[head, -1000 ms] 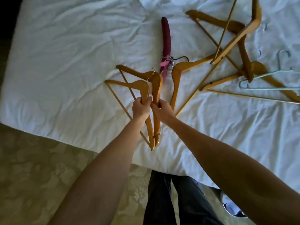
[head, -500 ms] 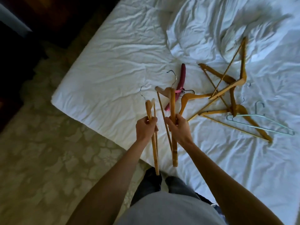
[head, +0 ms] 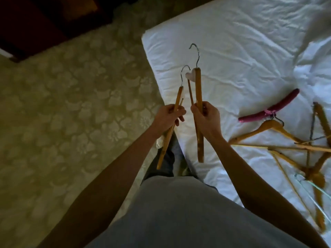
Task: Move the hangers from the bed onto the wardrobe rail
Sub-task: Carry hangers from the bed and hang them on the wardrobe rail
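My left hand (head: 167, 116) grips a wooden hanger (head: 176, 99), seen edge-on, its metal hook pointing up. My right hand (head: 206, 117) grips a second wooden hanger (head: 198, 86), also edge-on with its hook up. Both are held in the air over the bed's near-left edge. On the white bed (head: 232, 51) at the right lie a padded crimson hanger (head: 272, 108), a heap of several wooden hangers (head: 286, 142) and a thin pale green hanger (head: 320, 196). No wardrobe rail shows.
A patterned pale carpet (head: 71, 104) covers the floor to the left of the bed. Dark wooden furniture (head: 35, 24) stands at the top left. My legs and grey shirt fill the lower middle.
The view has swung left, away from the bed. Both hands have carried their hangers off the sheet and towards the bed's edge, each hanger turned upright.
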{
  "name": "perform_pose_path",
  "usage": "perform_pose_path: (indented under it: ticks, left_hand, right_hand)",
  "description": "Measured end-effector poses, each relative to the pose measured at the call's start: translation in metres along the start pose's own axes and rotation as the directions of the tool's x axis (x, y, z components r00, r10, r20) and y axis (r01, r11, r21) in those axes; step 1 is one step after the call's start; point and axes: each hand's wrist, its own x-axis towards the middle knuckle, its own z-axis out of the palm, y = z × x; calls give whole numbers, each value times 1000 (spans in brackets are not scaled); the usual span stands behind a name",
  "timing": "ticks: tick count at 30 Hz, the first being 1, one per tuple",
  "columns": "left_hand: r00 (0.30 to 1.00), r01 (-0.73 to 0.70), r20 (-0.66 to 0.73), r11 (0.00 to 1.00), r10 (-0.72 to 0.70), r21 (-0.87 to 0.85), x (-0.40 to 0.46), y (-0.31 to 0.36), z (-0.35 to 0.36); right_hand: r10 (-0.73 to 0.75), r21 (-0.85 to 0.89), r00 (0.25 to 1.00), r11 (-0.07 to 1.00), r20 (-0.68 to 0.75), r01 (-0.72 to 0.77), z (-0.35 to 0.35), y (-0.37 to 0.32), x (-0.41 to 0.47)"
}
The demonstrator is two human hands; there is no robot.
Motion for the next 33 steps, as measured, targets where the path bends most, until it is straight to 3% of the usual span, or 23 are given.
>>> perform_pose_path:
  ticks: [10, 18, 26, 33]
  left_hand:
    - [938, 74, -308, 961, -158, -267, 56, -52, -192]
    - [921, 64, -331, 920, -204, -387, 131, -45, -371]
    - [895, 42, -406, 941, -185, -336, 206, -23, -512]
    - [865, -3, -485, 965, -129, -263, 323, 11, -626]
  right_hand:
    - [-125, -81, 948, 985, 292, 155, 188, -103, 45]
    - [-153, -125, 905, 968, 396, 219, 353, -217, 102]
    - [-151, -102, 872, 970, 465, 222, 476, -302, 170]
    - [-126, -93, 872, 977, 474, 191, 579, -373, 284]
